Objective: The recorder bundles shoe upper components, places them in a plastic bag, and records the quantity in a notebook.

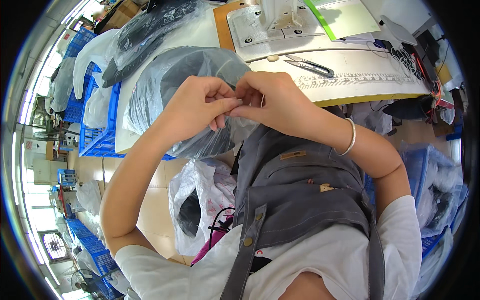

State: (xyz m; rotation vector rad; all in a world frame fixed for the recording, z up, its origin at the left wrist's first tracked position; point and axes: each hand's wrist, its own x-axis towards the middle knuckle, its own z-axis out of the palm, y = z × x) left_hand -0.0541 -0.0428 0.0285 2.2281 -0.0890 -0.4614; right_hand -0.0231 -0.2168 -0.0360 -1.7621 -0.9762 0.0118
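Note:
My left hand (205, 105) and my right hand (267, 102) meet fingertip to fingertip in front of my chest, both closed in a pinch. Between them they appear to grip the edge of a clear plastic bag (160, 85) at the table's near edge. Dark grey cloth fills the bag, and its creased lower part (210, 142) hangs below my fingers. The exact bit of film pinched is mostly hidden by the fingers. Thread snips (310, 66) lie on the white table (270, 65), beyond my right hand.
A machine base (275, 30) stands at the back of the table, beside a green-edged sheet (345, 20). A printed ruler (365, 78) runs along the front. Blue crates (105, 132) stand at left, and a white sack (200, 200) sits on the floor. Tangled cables (405, 62) lie at right.

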